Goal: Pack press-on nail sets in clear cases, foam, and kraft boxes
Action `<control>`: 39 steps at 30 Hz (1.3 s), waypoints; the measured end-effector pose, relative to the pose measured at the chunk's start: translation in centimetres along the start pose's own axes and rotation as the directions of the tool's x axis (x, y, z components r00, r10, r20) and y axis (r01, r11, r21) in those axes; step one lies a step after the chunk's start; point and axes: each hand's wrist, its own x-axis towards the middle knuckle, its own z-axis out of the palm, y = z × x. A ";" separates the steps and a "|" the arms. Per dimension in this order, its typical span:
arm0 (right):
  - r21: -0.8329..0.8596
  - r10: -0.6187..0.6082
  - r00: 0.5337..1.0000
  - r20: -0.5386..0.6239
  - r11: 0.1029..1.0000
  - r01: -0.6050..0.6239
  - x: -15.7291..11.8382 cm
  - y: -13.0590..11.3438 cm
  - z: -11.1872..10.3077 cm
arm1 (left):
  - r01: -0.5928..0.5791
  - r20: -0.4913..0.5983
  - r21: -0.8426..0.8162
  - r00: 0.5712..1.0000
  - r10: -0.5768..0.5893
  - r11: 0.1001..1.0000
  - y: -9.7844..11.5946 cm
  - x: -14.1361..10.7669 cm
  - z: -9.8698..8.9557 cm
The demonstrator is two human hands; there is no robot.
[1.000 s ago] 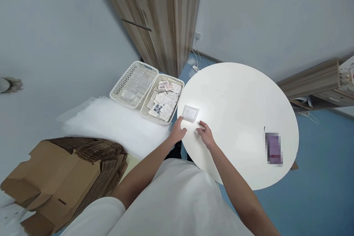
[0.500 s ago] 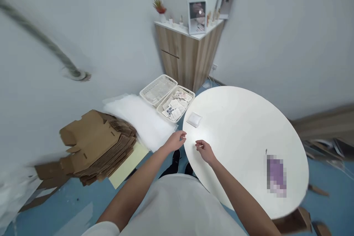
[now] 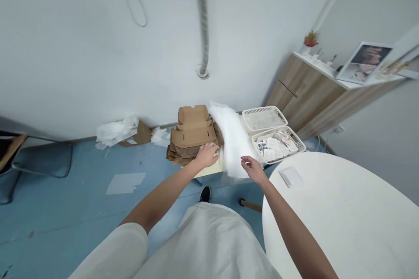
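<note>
My left hand [image 3: 207,155] is at the front right corner of a stack of flat brown cardboard boxes [image 3: 193,137]. Its fingers are apart and nothing is in them; whether they touch the cardboard I cannot tell. My right hand [image 3: 253,169] hangs over the front of a pile of white translucent packing sheets [image 3: 231,135], fingers slightly bent and apart, holding nothing. Right of the sheets, a white plastic basket [image 3: 303,144] holds many small white packets and some dark blue pieces. Behind it is a second white basket [image 3: 285,118] with clear wrappers inside.
A round white table [image 3: 343,222] stands on my right, with a small white packet [image 3: 291,177] near its edge. A wood-grain cabinet [image 3: 314,87] fills the corner. White plastic and an opened carton [image 3: 142,134] lie by the wall. A chair [image 3: 42,157] is far left.
My view has swung left, away from the round table. Both hands have moved from the table's edge to over the boxes and packing sheets, still empty.
</note>
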 end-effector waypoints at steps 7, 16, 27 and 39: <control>-0.397 -0.190 0.971 0.146 0.887 0.234 7.0 -6.3 5.5 | 0.098 -0.051 0.132 0.994 -0.091 0.986 -8.6 0.2 -4.5; -0.744 -0.142 0.979 0.148 0.636 0.204 11.5 -10.3 10.0 | 0.210 -0.065 0.158 0.977 -0.202 0.965 -15.7 -0.7 -7.2; -0.781 -0.060 0.987 0.147 0.606 0.153 13.9 -11.5 10.8 | 0.191 -0.128 0.246 0.978 -0.164 0.950 -17.2 -0.6 -7.9; -0.455 -0.168 0.960 -0.226 0.889 0.048 14.5 -11.8 10.1 | 0.204 -0.109 0.244 0.977 -0.182 0.948 -18.9 -0.3 -7.7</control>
